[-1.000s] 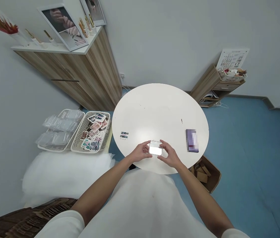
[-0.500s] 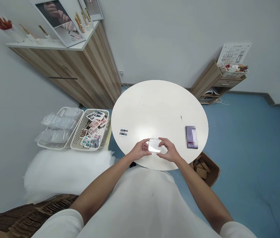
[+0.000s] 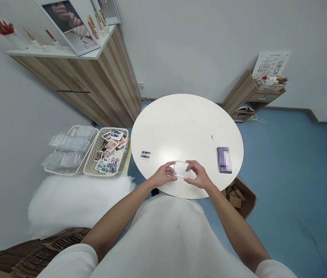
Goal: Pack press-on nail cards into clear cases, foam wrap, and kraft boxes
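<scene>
A small clear plastic case (image 3: 182, 169) is held between both hands above the near edge of the round white table (image 3: 186, 119). My left hand (image 3: 164, 173) grips its left side, thumb and fingers on the edges. Its right side is pinched by my right hand (image 3: 197, 174), with a finger bent over the case. A card of dark press-on nails (image 3: 145, 155) lies on the table to the left. On the right lies a purple box (image 3: 224, 160), partly pixelated.
Left of the table stand a basket of nail cards (image 3: 90, 170), a basket of clear cases (image 3: 65, 173) and a white foam stack (image 3: 79, 200). An open carton (image 3: 250, 200) sits below right. Cabinets (image 3: 119, 77) line the wall.
The glare on the clear case has faded, and its tilt looks slightly different. Both hands keep their hold; the view has shifted very slightly.
</scene>
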Demonstrator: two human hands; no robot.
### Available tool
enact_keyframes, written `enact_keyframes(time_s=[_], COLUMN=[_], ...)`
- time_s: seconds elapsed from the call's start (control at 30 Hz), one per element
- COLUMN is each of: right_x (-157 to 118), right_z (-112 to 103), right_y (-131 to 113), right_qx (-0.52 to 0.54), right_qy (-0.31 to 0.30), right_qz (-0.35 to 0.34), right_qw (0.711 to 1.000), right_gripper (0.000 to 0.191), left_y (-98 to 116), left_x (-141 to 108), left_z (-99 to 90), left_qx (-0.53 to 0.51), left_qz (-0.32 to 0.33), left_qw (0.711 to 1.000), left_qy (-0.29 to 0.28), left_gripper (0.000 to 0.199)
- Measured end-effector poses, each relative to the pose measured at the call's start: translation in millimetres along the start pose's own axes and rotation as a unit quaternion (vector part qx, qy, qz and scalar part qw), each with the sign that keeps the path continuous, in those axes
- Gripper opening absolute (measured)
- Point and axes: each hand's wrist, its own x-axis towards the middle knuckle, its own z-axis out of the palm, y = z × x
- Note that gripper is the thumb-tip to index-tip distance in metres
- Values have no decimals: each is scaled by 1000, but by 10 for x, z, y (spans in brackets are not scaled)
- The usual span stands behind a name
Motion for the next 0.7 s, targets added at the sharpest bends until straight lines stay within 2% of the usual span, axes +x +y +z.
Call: enact_keyframes(time_s=[0.13, 0.23, 0.37, 0.53, 0.7], right_x=[-13, 15, 108, 206, 234], right_z=[0, -18, -15, 66, 105], right_y=[11, 28, 45, 108, 169], right_qx=[7, 23, 43, 65, 133], right_qy=[5, -10, 16, 87, 85], right_qz=[7, 36, 117, 177, 211], right_qw=[1000, 999, 992, 978, 965], right_gripper=[35, 40, 31, 37, 40], left_y=[26, -47, -167, -247, -285], left_x=[-22, -24, -23, -20, -15], left_z=[-12, -25, -34, -10, 11], left_qx=[-54, -60, -21, -14, -29], left_qz=[-56, -82, -58, -48, -44], left_qw=[997, 994, 996, 997, 997], left_qy=[19, 50, 60, 63, 63], left_gripper=[67, 53, 41, 35, 35])
